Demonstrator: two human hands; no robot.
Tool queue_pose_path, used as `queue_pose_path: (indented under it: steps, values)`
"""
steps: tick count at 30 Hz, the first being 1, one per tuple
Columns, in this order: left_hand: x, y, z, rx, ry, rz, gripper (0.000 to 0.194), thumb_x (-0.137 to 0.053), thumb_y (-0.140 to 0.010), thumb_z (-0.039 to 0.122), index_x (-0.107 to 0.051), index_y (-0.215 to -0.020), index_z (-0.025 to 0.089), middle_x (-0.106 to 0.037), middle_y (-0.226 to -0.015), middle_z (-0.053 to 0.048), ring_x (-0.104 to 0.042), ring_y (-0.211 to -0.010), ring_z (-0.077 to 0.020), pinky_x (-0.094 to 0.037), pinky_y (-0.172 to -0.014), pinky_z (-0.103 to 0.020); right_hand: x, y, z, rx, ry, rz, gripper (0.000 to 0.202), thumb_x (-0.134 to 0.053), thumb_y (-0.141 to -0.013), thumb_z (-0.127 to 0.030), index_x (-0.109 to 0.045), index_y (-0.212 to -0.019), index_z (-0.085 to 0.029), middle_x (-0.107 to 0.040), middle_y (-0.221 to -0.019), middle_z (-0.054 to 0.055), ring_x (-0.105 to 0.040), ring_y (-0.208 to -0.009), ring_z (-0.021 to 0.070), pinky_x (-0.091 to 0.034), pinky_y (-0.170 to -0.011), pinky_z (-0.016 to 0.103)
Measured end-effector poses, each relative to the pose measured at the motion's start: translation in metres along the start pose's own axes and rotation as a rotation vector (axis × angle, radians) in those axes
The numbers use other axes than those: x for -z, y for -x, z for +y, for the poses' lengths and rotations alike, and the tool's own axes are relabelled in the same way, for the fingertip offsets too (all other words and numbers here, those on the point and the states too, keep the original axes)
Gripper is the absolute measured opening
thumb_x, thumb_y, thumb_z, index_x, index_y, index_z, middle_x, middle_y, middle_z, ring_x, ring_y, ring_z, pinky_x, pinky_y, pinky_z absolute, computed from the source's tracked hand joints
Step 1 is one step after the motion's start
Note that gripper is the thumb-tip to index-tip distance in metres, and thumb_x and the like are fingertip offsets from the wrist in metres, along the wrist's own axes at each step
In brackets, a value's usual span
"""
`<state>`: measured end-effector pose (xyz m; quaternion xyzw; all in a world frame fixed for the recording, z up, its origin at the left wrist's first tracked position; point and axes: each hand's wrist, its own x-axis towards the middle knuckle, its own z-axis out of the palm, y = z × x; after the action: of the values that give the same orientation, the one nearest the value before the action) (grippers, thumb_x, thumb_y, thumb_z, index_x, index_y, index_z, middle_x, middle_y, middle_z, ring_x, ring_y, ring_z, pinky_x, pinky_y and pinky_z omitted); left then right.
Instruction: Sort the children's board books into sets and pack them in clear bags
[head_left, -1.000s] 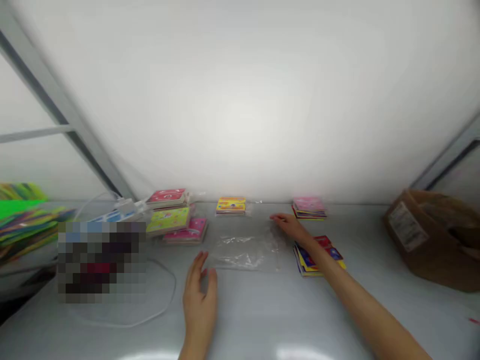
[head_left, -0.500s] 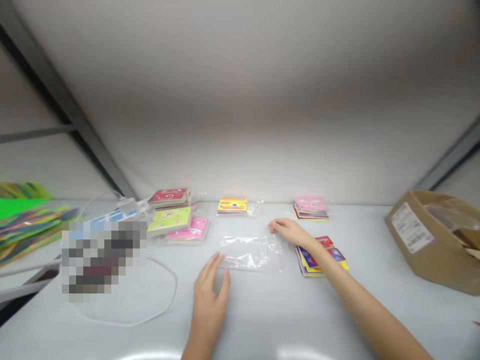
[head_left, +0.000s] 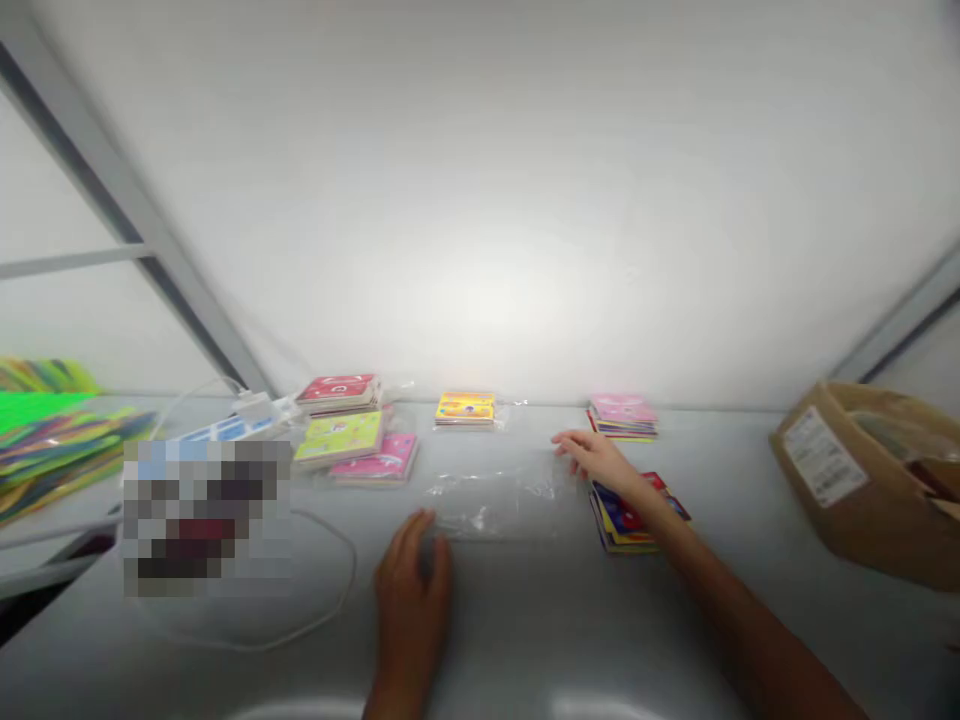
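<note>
Backdrop: pale wall (head_left: 480, 220) behind a grey tabletop (head_left: 525, 620).
Clear plastic bag (head_left: 487, 505): flat at the middle, between the hands.
Left hand (head_left: 411, 590): empty, thumb apart from fingers, beside the bag's near left corner.
Right hand (head_left: 592, 460): fingers loosely spread, near the bag's right end; whether it grips anything, cannot tell.
Loose card stack (head_left: 626, 520): partly under the right forearm.
Cardboard box (head_left: 862, 490): far right.

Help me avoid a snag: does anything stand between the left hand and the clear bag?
Nothing visible does. The left hand is beside the left end of the clear bag; whether they touch is unclear.
</note>
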<state>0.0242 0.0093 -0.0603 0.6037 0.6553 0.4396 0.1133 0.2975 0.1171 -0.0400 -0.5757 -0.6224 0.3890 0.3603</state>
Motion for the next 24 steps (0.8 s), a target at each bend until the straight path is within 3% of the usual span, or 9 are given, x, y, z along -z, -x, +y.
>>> queue_pose_path:
  steps: [7, 13, 16, 19, 22, 24]
  values:
    - [0.0, 0.0, 0.001, 0.005, 0.004, 0.03, 0.035, -0.044, -0.081, 0.039, -0.059, -0.104, 0.017, -0.06, -0.115, -0.014, -0.053, -0.113, -0.0288, -0.038, -0.099, -0.05, 0.0, 0.001, -0.004, -0.01, 0.059, -0.055, 0.024, -0.052, -0.08, -0.031, -0.067, -0.09, -0.016, -0.068, -0.086, 0.007, -0.055, -0.051, 0.0109, -0.042, -0.045, 0.022]
    - [0.002, -0.001, 0.005, 0.009, -0.01, 0.028, 0.037, -0.044, -0.082, 0.039, -0.057, -0.107, 0.015, -0.058, -0.116, -0.014, -0.051, -0.114, -0.0296, -0.035, -0.101, -0.052, 0.012, -0.006, 0.002, 0.009, 0.058, 0.052, 0.022, -0.056, -0.078, -0.029, -0.068, -0.088, -0.014, -0.067, -0.081, 0.007, -0.058, -0.064, 0.0138, -0.045, -0.056, 0.023]
    - [0.002, -0.002, 0.004, 0.018, -0.018, 0.016, 0.037, -0.044, -0.081, 0.04, -0.057, -0.106, 0.016, -0.058, -0.115, -0.014, -0.051, -0.113, -0.03, -0.036, -0.1, -0.052, 0.017, -0.007, 0.007, -0.023, 0.015, 0.093, 0.025, -0.051, -0.081, -0.031, -0.066, -0.094, -0.016, -0.067, -0.085, 0.007, -0.059, -0.061, 0.013, -0.045, -0.051, 0.022]
    - [0.002, -0.003, 0.003, 0.015, -0.022, 0.02, 0.036, -0.044, -0.081, 0.041, -0.057, -0.105, 0.018, -0.058, -0.115, -0.013, -0.051, -0.113, -0.0295, -0.036, -0.1, -0.052, 0.016, -0.004, 0.008, -0.081, -0.082, 0.019, 0.026, -0.049, -0.083, -0.032, -0.063, -0.099, -0.016, -0.067, -0.088, 0.007, -0.061, -0.056, 0.012, -0.048, -0.048, 0.023]
    - [0.002, -0.003, 0.003, 0.018, -0.008, 0.008, 0.036, -0.044, -0.081, 0.04, -0.057, -0.106, 0.018, -0.058, -0.116, -0.012, -0.05, -0.114, -0.0288, -0.035, -0.101, -0.051, 0.011, 0.0, 0.005, -0.16, -0.229, -0.093, 0.023, -0.053, -0.082, -0.028, -0.063, -0.1, -0.017, -0.067, -0.093, 0.008, -0.065, -0.062, 0.0125, -0.053, -0.056, 0.024]
    - [0.003, -0.003, 0.003, 0.024, -0.003, 0.005, 0.037, -0.044, -0.081, 0.04, -0.057, -0.106, 0.017, -0.058, -0.116, -0.013, -0.051, -0.114, -0.0287, -0.035, -0.101, -0.05, 0.009, 0.001, 0.002, -0.184, -0.277, -0.098, 0.02, -0.055, -0.082, -0.026, -0.064, -0.097, -0.016, -0.067, -0.095, 0.008, -0.066, -0.066, 0.0121, -0.054, -0.061, 0.024]
